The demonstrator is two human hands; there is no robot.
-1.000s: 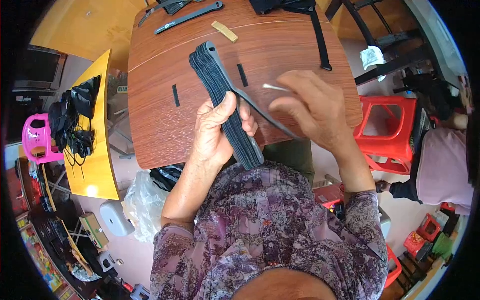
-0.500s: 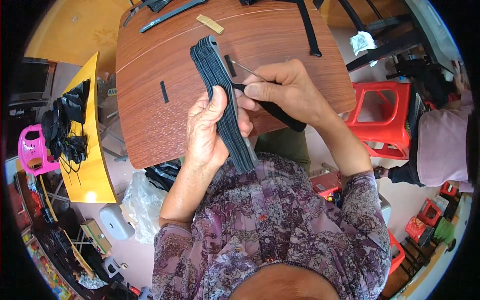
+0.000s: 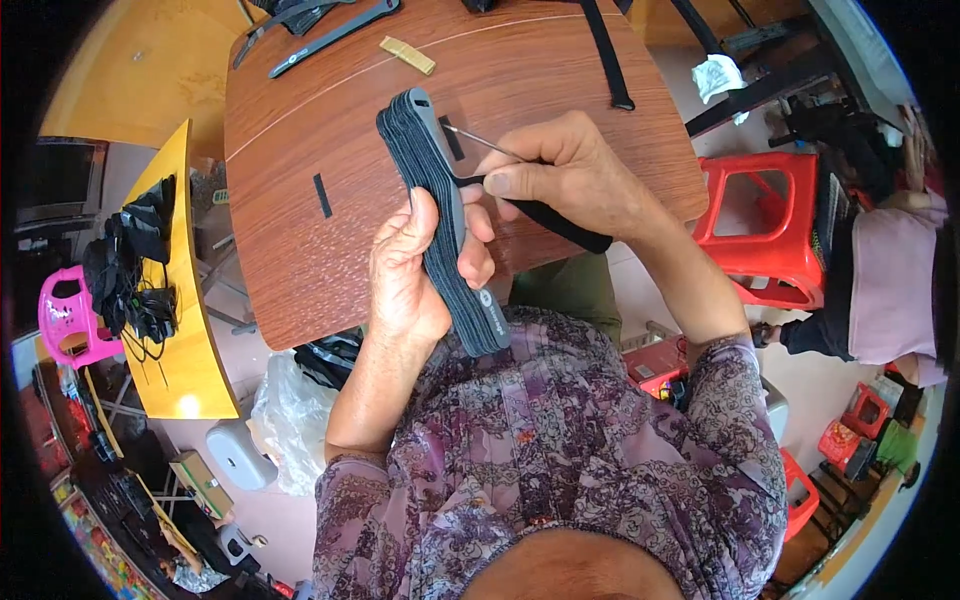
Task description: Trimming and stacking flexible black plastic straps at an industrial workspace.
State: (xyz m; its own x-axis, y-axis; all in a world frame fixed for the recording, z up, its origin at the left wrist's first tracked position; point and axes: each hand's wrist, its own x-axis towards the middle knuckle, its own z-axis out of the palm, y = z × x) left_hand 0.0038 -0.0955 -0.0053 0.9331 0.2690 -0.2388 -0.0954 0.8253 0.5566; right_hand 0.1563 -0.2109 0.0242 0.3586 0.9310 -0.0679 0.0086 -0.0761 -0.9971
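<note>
A thick bundle of dark grey fabric straps (image 3: pixel 442 235), each with a slot near the end, stands upright at a slant in my left hand (image 3: pixel 410 260). The left thumb presses one side and the fingers curl round the other. My right hand (image 3: pixel 575 180) pinches a black strap (image 3: pixel 565 228) close against the bundle's right side; its free end hangs toward my lap. From the same right hand a thin metal tool (image 3: pixel 485 142) sticks out to the left, its tip over a short black strip (image 3: pixel 452 140) on the table. The tool's handle is hidden in the palm.
On the brown table (image 3: pixel 280 250) lie a second black strip (image 3: pixel 322 196), a folded yellowish piece (image 3: pixel 408 55), a grey strap (image 3: pixel 335 38) and a long black strap (image 3: pixel 607 60). A red stool (image 3: pixel 760 230) stands right, beside another person (image 3: pixel 895 280). A yellow table (image 3: pixel 185 330) stands left.
The bundle has turned slightly in my left hand, showing more of its top strap's face. The right hand keeps its pinch at the bundle's side. The whole view has shifted a little.
</note>
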